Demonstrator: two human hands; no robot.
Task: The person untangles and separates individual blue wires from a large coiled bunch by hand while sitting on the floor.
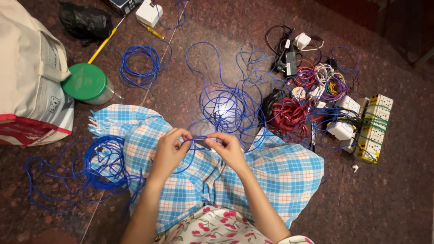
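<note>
- The blue wire (199, 143) runs between both hands above the lap, on a blue checked cloth (280, 176) spread over the person's knees.
- The left hand (169, 151) has its fingers curled, pinching the wire near its thumb.
- The right hand (228, 149) pinches the same strand close by; the two hands sit just beside each other, fingertips nearly meeting.
- From the hands the wire leads up into a loose blue tangle (228, 106) on the dark stone floor (389, 203).
- A blue coil (106, 165) lies at the left edge of the cloth, partly on it.
- A smaller blue loop bundle (140, 65) lies farther up, near a green lid (85, 82) on a clear jar.
- A cloth bag (29, 77) stands at the far left, touching the jar.
- To the right of the tangle lies a red wire bunch (289, 117), with mixed coloured wires (327, 83) above it.
- White socket boxes (375, 126), wound with green wire, sit at the far right.
- A yellow-handled tool (103, 45) lies by a black bag (86, 20).
</note>
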